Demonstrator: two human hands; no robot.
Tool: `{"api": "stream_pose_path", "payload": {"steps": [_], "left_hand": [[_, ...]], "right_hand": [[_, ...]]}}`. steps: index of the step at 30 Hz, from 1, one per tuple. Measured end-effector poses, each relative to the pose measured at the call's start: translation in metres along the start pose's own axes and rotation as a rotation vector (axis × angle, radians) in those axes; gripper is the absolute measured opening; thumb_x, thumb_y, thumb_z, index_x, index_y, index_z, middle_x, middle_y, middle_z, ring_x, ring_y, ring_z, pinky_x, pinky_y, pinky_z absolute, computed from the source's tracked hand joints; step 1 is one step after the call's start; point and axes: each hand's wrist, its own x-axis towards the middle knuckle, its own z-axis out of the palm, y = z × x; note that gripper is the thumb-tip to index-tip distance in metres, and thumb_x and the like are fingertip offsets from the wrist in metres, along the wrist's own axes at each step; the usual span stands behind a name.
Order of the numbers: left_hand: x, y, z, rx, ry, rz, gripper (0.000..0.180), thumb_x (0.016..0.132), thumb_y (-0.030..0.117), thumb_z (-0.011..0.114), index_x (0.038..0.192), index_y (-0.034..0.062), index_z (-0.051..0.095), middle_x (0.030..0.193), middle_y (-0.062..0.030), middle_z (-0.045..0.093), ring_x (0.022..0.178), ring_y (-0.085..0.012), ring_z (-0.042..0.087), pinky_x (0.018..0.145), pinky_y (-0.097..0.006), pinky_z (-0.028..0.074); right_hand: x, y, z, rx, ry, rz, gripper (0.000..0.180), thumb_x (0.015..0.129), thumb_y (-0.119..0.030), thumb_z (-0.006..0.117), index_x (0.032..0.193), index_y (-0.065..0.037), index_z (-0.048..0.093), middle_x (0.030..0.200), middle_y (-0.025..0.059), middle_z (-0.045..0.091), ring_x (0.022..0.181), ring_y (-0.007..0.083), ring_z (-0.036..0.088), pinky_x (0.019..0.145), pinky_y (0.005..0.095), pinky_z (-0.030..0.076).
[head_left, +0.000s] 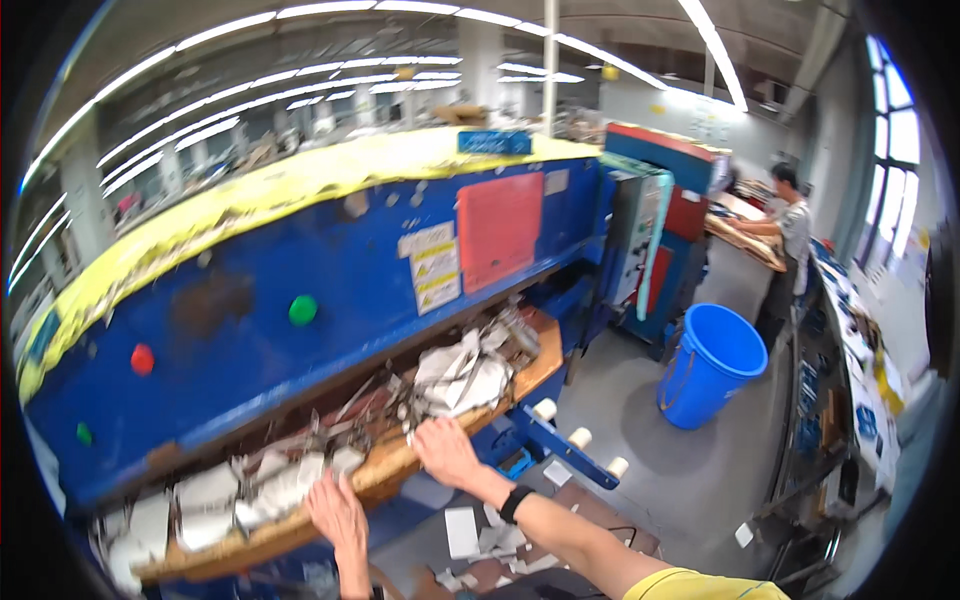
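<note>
Yellow sheeting [250, 195] drapes over the blue machine [250, 300] from the left of the frame, perhaps as a dust cover. Below it, at lower left, flat white pieces [208, 500] lie among dark strips along a wooden-edged surface [385, 468], seemingly kept within reach of whoever stands at the rim. The left hand [340, 515], at lower centre-left, has its fingers extended and slightly apart at that rim, beside the pieces, apparently lifting nothing. Near the centre, the right hand [445, 452] lies over the wood with fingers bent, perhaps for support; whether it grips anything I cannot tell. Just above it sits a crumpled white heap [465, 375]. Right of centre, a blue bracket [565, 445] carries pale rollers. Farther right, a blue bin [700, 385] stands on the floor, perhaps for waste.
</note>
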Motion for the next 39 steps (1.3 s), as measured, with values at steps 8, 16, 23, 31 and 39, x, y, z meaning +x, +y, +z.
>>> {"api": "stream_pose_path", "payload": {"steps": [8,16,23,31,39], "left_hand": [[0.005,0.003,-0.011,-0.037,-0.124,-0.048,0.037,0.1,0.028,0.048,0.12,-0.0011,0.056,0.106,-0.0194,0.06,0.106,-0.0365,0.054,0.096,-0.046,0.037],[-0.009,0.005,-0.043,-0.064,-0.163,-0.082,0.034,0.098,0.025,0.052,0.119,-0.0014,0.056,0.103,-0.0194,0.06,0.101,-0.0356,0.054,0.093,-0.046,0.037],[-0.006,0.012,-0.066,-0.301,-0.408,-0.205,0.036,0.09,0.018,0.064,0.119,-0.0022,0.058,0.097,-0.0142,0.061,0.093,-0.0306,0.055,0.091,-0.041,0.041],[0.05,-0.003,-0.151,-0.746,-0.63,-0.508,0.047,0.095,0.008,0.062,0.14,0.0047,0.049,0.109,-0.0064,0.063,0.101,-0.0149,0.06,0.088,-0.027,0.047],[0.124,-0.004,-0.074,-0.26,-0.805,-0.197,0.064,0.083,0.001,0.066,0.142,-0.0014,0.041,0.132,-0.0225,0.056,0.125,-0.0333,0.053,0.105,-0.041,0.04]], "right_hand": [[-0.003,-0.004,-0.005,0.04,-0.071,0.047,0.026,0.094,-0.026,0.053,0.095,-0.001,0.059,0.094,0.0162,0.059,0.094,0.0321,0.056,0.09,0.045,0.041],[-0.014,-0.021,-0.027,0.182,-0.106,0.063,0.022,0.092,-0.024,0.056,0.093,-0.002,0.057,0.093,0.0143,0.055,0.095,0.0302,0.053,0.092,0.042,0.04],[-0.008,0.011,-0.092,0.537,-0.419,0.128,0.029,0.094,-0.023,0.059,0.108,0.002,0.061,0.107,0.0163,0.062,0.1,0.0303,0.059,0.088,0.0401,0.045],[0.067,0.128,-0.099,0.431,-0.499,0.211,0.027,0.091,-0.019,0.062,0.115,-0.005,0.062,0.105,0.0149,0.064,0.102,0.0322,0.06,0.09,0.0412,0.048],[0.04,0.155,-0.062,0.254,-0.677,0.07,0.035,0.077,-0.001,0.06,0.112,-0.003,0.06,0.102,0.0168,0.056,0.1,0.0349,0.051,0.087,0.0448,0.044]]}}
